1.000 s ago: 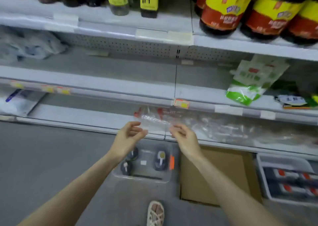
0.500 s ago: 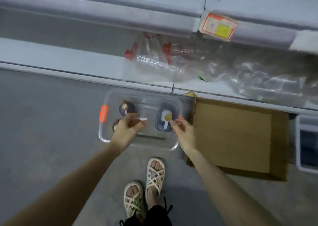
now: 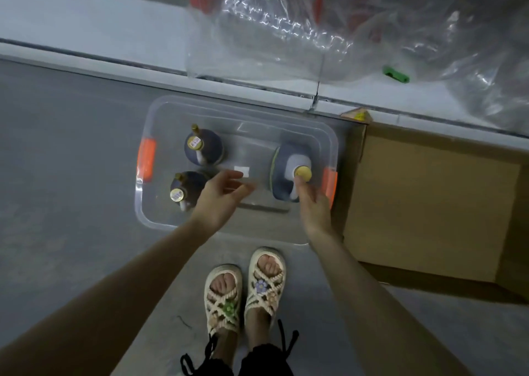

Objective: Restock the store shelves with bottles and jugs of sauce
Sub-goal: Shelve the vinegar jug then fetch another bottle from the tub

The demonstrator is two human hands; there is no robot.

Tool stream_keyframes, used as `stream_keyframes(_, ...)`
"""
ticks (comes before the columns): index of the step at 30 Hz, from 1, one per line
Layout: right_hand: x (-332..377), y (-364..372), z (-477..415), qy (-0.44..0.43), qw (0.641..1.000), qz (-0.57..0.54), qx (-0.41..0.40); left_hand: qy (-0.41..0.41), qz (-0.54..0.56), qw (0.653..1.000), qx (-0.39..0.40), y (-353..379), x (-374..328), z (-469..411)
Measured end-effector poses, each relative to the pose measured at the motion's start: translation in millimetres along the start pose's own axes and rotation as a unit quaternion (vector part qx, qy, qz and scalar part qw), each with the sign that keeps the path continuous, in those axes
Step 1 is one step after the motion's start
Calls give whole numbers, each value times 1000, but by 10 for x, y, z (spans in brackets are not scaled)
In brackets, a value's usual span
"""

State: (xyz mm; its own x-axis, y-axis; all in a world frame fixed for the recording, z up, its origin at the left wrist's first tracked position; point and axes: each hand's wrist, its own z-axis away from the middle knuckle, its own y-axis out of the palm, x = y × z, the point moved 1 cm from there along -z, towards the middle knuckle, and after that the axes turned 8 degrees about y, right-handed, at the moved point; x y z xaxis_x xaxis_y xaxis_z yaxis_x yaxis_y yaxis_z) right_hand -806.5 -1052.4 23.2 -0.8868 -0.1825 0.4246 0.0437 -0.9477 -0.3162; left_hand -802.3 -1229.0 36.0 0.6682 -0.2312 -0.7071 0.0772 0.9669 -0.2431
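On the floor [image 3: 71,160] by the bottom shelf [image 3: 86,23]: a second ago I stood with both hands up at the plastic wrap [image 3: 286,32]. Now I have bent down and they are over the bin [image 3: 229,103]. I take it the wrap is left alone and the next pick is starting.
floor: grey and bare-looking in dim light.
bottom shelf: a pale ledge running along the far side.
cardboard box [image 3: 429,203]: brown, just right of the bin.
plastic wrap: clear and crumpled, lying on the shelf beyond the bin, with red caps showing through it.
bin: clear, with an orange handle at each end, set against the shelf's foot.
jug [image 3: 282,160]: dark with a yellow cap, upright at the bin's right end.
bottles [image 3: 210,146]: two dark ones, upright at the left end, one far and one near.
right hand [image 3: 312,206]: fingertips are at the jug just under its cap. I cannot tell whether they have curled round it.
left hand [image 3: 217,201]: fingers loose and holding nothing, above the bin between the near bottle and the jug.
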Motion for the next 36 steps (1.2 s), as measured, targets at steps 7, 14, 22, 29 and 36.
stream_keyframes(7,-21,171,-171,17,999,36,19,-13,-8,1000,10,10,167,-160)
stream_keyframes(14,140,168,-91,-23,1000,-4,20,-2,11,1000,25,-176,-61,-38)
stream_keyframes(22,383,-174,732,-96,995,-15,23,35,-2,996,83,-372,-666,426)
stream_keyframes(29,1021,-787,1938,-208,978,4,-24,99,30,990,100,-547,-1714,1225)
stream_keyframes(36,2004,-1643,3579,-320,946,-17,-40,253,7,952,174,-828,-3178,2363)
